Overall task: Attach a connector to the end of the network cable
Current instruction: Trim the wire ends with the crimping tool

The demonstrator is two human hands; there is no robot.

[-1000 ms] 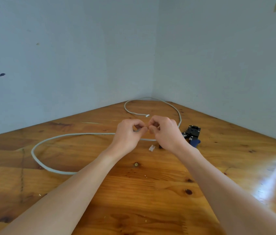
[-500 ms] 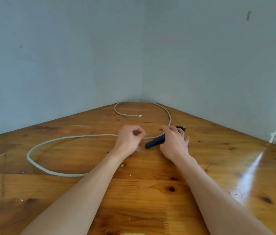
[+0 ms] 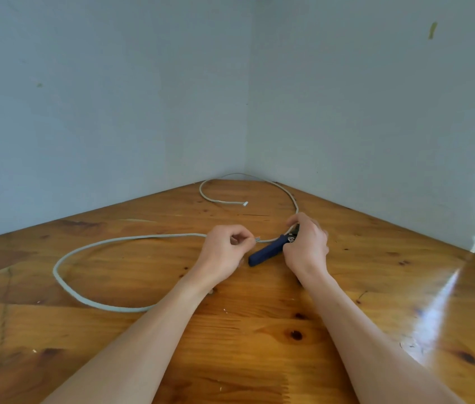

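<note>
Pale walls corner a wooden desk (image 3: 259, 360). Left hand (image 3: 224, 252) pinches the cable (image 3: 90, 246) end — bare wires poke out; right hand (image 3: 306, 243) closes on a blue-handled tool (image 3: 265, 253) beside it.

A plain home work corner, by the look of it — a varnished knotty pine bench (image 3: 259, 330) pushed into the meeting of two bare pale-blue walls (image 3: 114, 97). Beyond the hands the walls carry only scuffs and a few small marks — nothing hung or shelved.
</note>
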